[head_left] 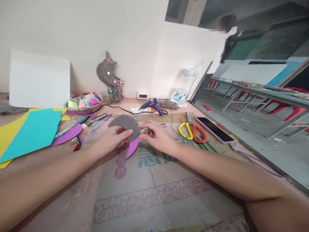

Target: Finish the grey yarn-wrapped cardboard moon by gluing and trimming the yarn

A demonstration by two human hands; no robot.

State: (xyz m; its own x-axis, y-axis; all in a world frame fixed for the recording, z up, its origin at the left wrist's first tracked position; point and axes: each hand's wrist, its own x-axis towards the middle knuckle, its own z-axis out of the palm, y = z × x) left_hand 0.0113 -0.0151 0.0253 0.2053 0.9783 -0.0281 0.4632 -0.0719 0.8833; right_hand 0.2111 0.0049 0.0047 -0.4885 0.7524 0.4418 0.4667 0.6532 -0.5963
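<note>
A purple crescent-shaped cutout (132,147), mostly wrapped in grey yarn (125,124), is held just above the plastic-covered work surface. My left hand (117,137) grips it by its inner curve, thumb on the front face. Its lower tip still shows bare purple. At the outer edge, where the wrapping ends, my right hand (154,135) is pinched closed, apparently on the yarn strand; the strand between its fingertips is too fine to make out. A loose strand trails over the surface below. Behind the hands lies a blue glue gun (152,105) beside a yarn bundle (169,104).
Scissors (192,130) and a phone (214,130) lie at right. Coloured sheets (33,132), pens and a cutter (95,120) are at left. Farther back stand a bowl (84,109), a decorated grey moon (108,74), a small clock (143,95) and a clear bottle (184,85). A person stands beyond.
</note>
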